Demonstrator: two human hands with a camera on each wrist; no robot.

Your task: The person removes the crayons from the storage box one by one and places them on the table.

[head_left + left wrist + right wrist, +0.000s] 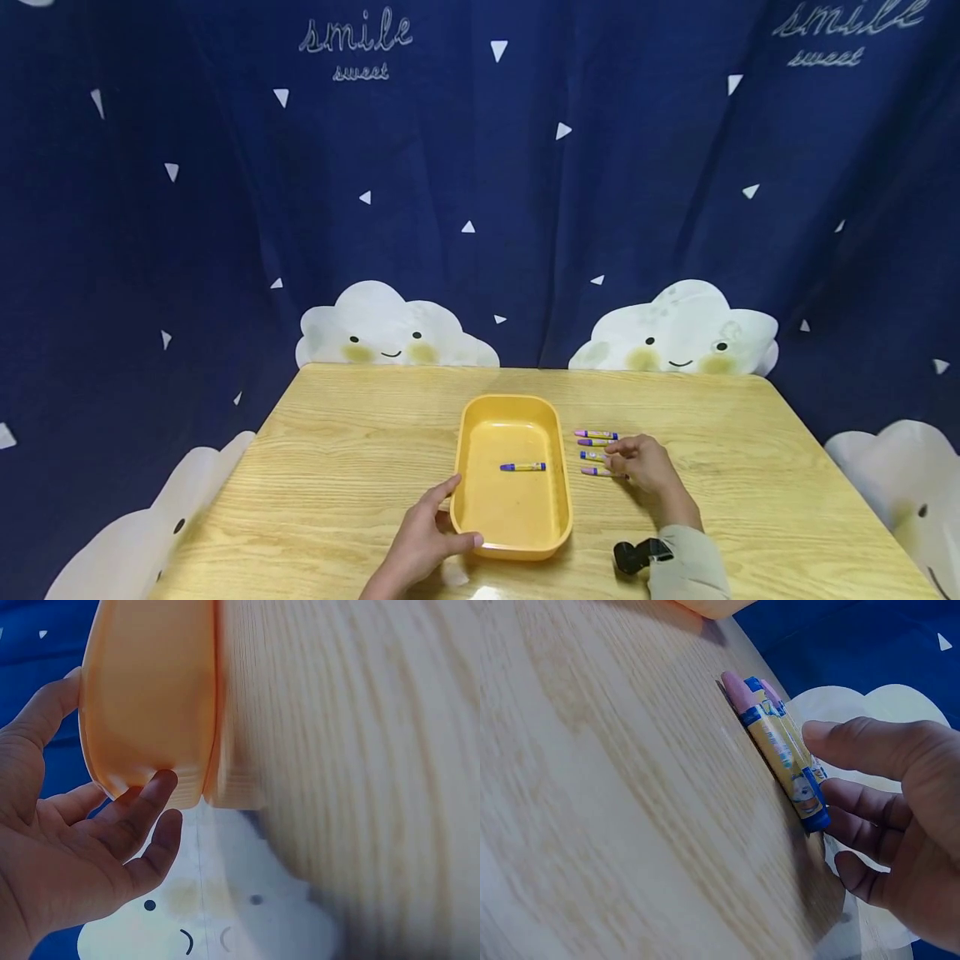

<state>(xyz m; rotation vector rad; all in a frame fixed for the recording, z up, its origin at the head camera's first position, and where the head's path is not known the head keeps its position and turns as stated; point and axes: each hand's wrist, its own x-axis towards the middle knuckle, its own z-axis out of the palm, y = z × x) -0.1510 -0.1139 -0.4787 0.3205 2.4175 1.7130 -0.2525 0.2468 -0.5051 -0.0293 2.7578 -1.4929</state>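
My left hand (423, 537) holds the near left corner of a yellow plastic tray (512, 553), thumb on the near rim and fingers along the left side. In the left wrist view its fingertips touch the outer wall of the tray (150, 690). One crayon (522, 467) with a blue tip lies inside the tray. Right of the tray, several crayons (597, 434) lie in a row. Over that row is my right hand (651, 467), thumb and fingers apart at a blue-tipped crayon (592, 457). Nearest in the right wrist view lies a pink-tipped crayon (780, 754).
Everything rests on a light wooden table (360, 425). A dark blue curtain (420, 167) with cloud prints hangs behind and beside it. A black wrist camera (633, 557) is strapped at the right sleeve (686, 562).
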